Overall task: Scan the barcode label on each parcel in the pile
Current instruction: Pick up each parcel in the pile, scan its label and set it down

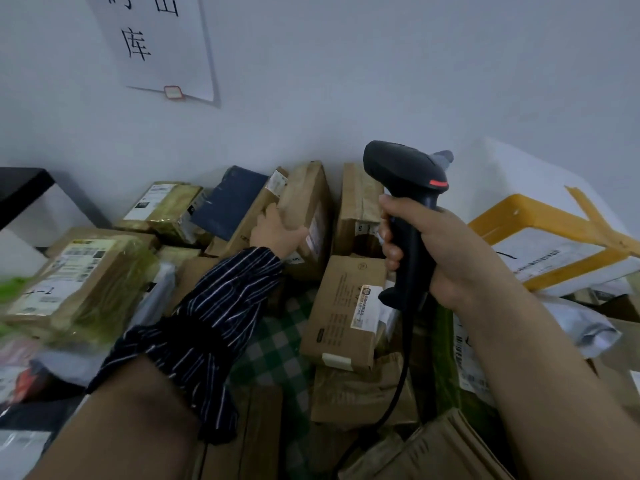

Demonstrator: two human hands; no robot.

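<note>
Right hand [446,251]: fingers clamped on scanner [408,188]. Left hand [277,232] grips one parcel [306,199] (apparently unscanned). Pile [346,313] seemingly mostly outstanding.

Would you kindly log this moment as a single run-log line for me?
left hand: grips leaning brown cardboard parcel | right hand: holds black corded barcode scanner | scanner: raised upright

Plain pale wall [381,64] with a paper sign [156,46]; black tabletop [24,188] at left
</note>
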